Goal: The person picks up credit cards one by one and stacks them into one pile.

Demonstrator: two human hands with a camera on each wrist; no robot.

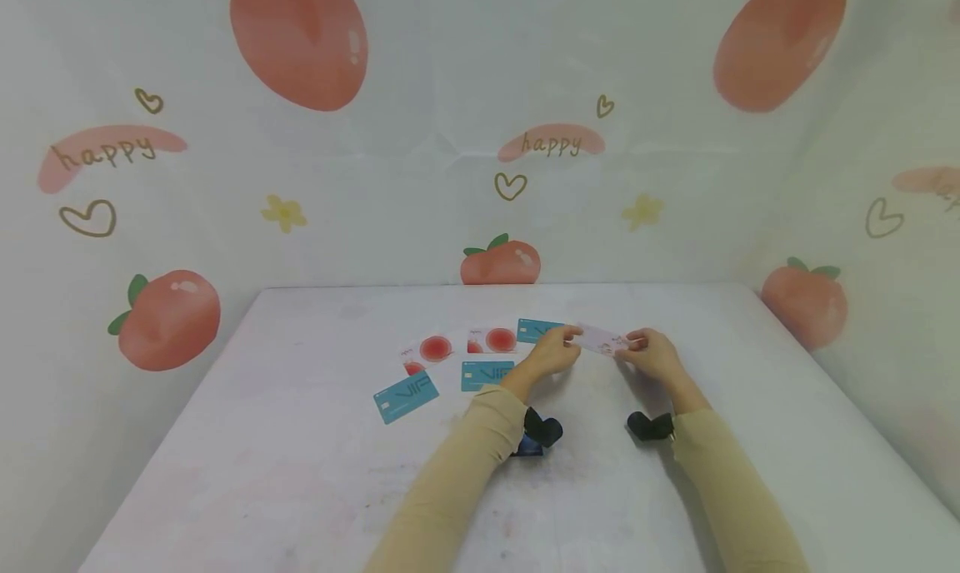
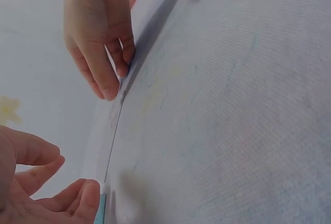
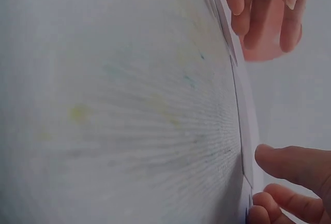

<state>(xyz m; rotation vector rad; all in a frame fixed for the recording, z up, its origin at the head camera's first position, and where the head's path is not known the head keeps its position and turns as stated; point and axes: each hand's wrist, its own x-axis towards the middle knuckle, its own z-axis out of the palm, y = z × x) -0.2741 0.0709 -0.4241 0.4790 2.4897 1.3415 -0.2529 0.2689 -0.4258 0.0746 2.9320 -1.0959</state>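
Note:
A pale card with small pinkish print [image 1: 597, 340] lies slantwise between the two hands, close over the white table. My left hand [image 1: 551, 352] holds its left end between thumb and fingers, overlapping a teal VIP card [image 1: 534, 329]. At the right end, my right hand [image 1: 654, 358] grips the pale card by its edges. In the right wrist view the right thumb and fingers [image 3: 292, 182] sit right at a pale, edge-on strip. Left fingertips [image 2: 89, 195] appear low in the left wrist view, beside a teal edge.
To the left lie two more teal VIP cards [image 1: 406, 396] and two white cards with red circles [image 1: 501, 340]. A dark blue item [image 1: 529, 447] is partly hidden under the left wrist. Behind the table [image 1: 300, 473] hangs a fruit-printed backdrop [image 1: 405, 181].

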